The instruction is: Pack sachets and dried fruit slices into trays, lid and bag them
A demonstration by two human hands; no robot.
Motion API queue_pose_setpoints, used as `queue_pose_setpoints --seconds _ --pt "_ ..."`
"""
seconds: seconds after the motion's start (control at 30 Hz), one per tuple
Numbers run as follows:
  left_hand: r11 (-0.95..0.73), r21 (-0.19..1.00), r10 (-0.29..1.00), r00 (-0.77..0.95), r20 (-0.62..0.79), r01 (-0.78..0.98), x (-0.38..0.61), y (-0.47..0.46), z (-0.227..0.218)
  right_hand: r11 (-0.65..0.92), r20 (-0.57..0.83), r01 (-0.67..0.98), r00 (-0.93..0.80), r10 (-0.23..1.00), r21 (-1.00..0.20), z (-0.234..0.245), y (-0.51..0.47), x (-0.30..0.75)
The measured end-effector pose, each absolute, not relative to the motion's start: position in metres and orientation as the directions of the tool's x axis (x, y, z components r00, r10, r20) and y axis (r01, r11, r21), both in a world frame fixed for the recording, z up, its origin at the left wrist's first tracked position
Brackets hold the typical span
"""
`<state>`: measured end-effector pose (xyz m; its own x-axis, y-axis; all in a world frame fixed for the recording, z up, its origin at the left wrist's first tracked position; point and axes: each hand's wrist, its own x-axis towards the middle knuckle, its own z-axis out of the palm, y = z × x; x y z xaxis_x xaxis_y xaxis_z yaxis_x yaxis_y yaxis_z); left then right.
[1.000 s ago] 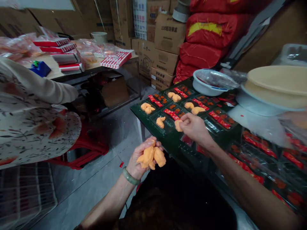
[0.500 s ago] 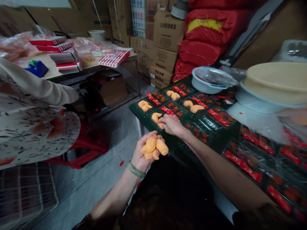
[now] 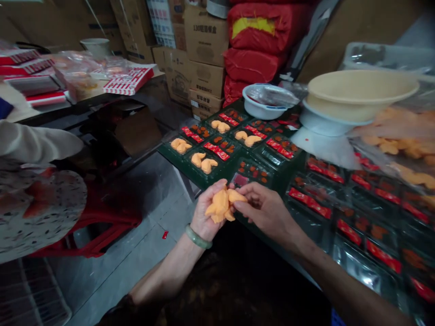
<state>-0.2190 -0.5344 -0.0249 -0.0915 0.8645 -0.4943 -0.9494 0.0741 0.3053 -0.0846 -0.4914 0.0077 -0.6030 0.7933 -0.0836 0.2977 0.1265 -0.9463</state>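
Note:
My left hand (image 3: 205, 217), with a green bangle at the wrist, is cupped around a small pile of orange moulded pieces (image 3: 220, 206). My right hand (image 3: 267, 208) meets it from the right, its fingertips pinching one of those pieces. Just beyond both hands lie dark green trays (image 3: 190, 170) with compartments; several hold pairs of orange pieces (image 3: 203, 162) beside red packets (image 3: 217, 151).
More trays with red packets run along the table to the right (image 3: 356, 213). A white bowl (image 3: 268, 102) and stacked basins (image 3: 356, 93) stand behind, with a bag of orange pieces (image 3: 401, 145). Another person in a floral top (image 3: 37, 194) sits left on a red stool. Cardboard boxes and red sacks line the back.
My right hand has left the tray, where a second orange piece now lies, and come back to the pile in my left hand. The view has shifted right.

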Motion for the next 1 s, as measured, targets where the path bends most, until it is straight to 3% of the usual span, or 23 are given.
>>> queue_pose_setpoints --seconds 0.07,0.2,0.37,0.5,0.57,0.7,0.77,0.9,1.0 --pt "0.136 0.287 0.871 -0.024 -0.49 -0.948 -0.216 -0.536 -0.027 0.096 -0.054 0.277 -0.488 0.871 -0.956 0.012 -0.496 -0.072" --pt "0.122 0.337 0.879 -0.056 -0.473 -0.934 -0.226 -0.544 -0.029 0.247 0.141 0.414 -0.27 0.953 -0.876 0.005 -0.503 -0.054" --pt "0.041 0.403 0.911 -0.132 -0.391 -0.914 -0.237 -0.552 -0.022 0.399 0.221 0.739 -0.333 0.917 -0.543 -0.033 -0.508 -0.084" --pt "0.0 0.413 0.918 -0.164 -0.361 -0.911 -0.235 -0.548 -0.017 0.501 0.126 0.797 -0.49 0.863 -0.337 -0.042 -0.498 -0.113" --pt "-0.004 0.405 0.92 -0.162 -0.358 -0.914 -0.232 -0.544 -0.016 0.477 0.093 0.792 -0.481 0.872 -0.381 -0.034 -0.498 -0.112" --pt "0.006 0.388 0.916 -0.15 -0.371 -0.922 -0.216 -0.54 -0.016 0.322 0.1 0.598 -0.373 0.922 -0.734 -0.013 -0.519 -0.089" --pt "0.028 0.369 0.921 -0.119 -0.37 -0.929 -0.203 -0.539 -0.016 0.274 0.093 0.466 -0.374 0.923 -0.841 -0.009 -0.534 -0.079" --pt "0.06 0.289 0.905 -0.071 -0.419 -0.955 -0.178 -0.544 -0.012 0.192 0.123 0.232 -0.283 0.951 -0.953 -0.013 -0.553 -0.069" --pt "0.084 0.208 0.87 -0.03 -0.492 -0.975 -0.17 -0.551 -0.008 0.154 0.113 0.163 -0.234 0.966 -0.974 -0.011 -0.558 -0.062"
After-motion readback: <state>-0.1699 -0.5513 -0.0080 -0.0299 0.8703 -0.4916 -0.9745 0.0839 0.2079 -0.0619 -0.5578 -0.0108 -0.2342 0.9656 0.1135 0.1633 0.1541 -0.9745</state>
